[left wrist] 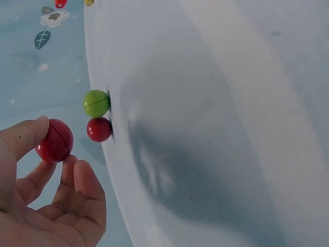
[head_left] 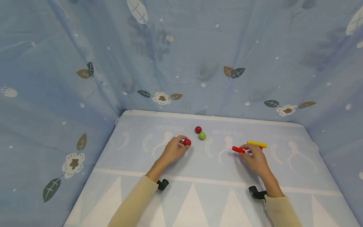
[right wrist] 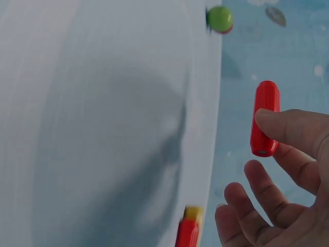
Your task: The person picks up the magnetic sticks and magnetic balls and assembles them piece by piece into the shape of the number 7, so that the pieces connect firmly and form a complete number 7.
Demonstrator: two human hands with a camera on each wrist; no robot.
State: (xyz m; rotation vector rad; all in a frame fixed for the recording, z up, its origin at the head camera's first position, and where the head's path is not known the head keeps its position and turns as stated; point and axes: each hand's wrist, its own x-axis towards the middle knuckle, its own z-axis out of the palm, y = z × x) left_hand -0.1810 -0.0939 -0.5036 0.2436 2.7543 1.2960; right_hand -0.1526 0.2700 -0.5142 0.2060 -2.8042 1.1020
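Note:
My left hand [head_left: 173, 149] pinches a glossy red ball [left wrist: 55, 141] between thumb and fingertips, above the table. A thin seam line runs round this ball. Just beyond it, a green ball [head_left: 202, 136] and a second red ball [head_left: 198, 129] lie side by side on the cloth. On the other side, my right hand [head_left: 255, 159] holds a short red stick [right wrist: 265, 118] between thumb and forefinger, the other fingers loosely bent. Behind that hand lie a yellow stick [head_left: 256, 144] and another red stick [right wrist: 187, 234], partly hidden by the fingers in the head view.
A pale blue patterned cloth [head_left: 181, 170] covers the table. Blue curtains [head_left: 181, 63] with leaf and flower prints close off the back and both sides. Black fittings [head_left: 163, 184] sit at both wrists, by the beige sleeves [head_left: 136, 201].

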